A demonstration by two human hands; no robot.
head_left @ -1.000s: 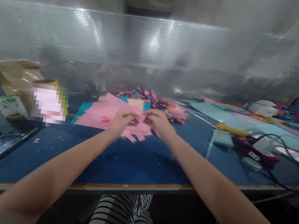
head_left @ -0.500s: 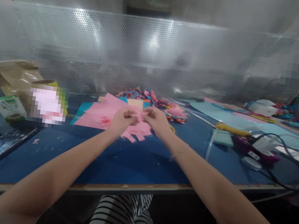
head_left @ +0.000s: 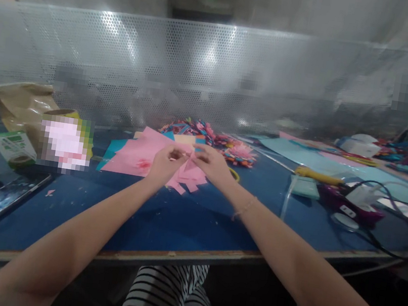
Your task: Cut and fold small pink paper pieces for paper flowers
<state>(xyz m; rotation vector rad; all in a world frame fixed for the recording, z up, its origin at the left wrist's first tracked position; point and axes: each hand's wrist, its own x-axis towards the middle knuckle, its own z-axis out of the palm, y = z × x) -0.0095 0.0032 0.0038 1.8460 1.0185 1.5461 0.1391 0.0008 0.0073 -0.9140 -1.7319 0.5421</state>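
Over a pile of coloured paper, my left hand (head_left: 166,163) and my right hand (head_left: 213,165) meet, fingertips nearly touching. Both are closed in a pinch on a small piece of pink paper (head_left: 188,163), partly hidden by the fingers. Below them lie cut pink paper strips (head_left: 193,177). A larger pink paper sheet (head_left: 133,151) spreads to the left, with a small reddish patch on it. Under it a blue paper sheet (head_left: 109,151) sticks out.
Bundles of coloured paper fringe (head_left: 240,154) lie behind my hands. At left are a phone (head_left: 1,202), a tape roll (head_left: 65,113) and a brown paper bag (head_left: 23,103). A yellow-handled tool (head_left: 317,176), a purple power strip (head_left: 349,208) and cables are on the right.
My fingers have shifted slightly on the pink paper, and my right fingers look a little more raised. The things on the table have stayed where they were.
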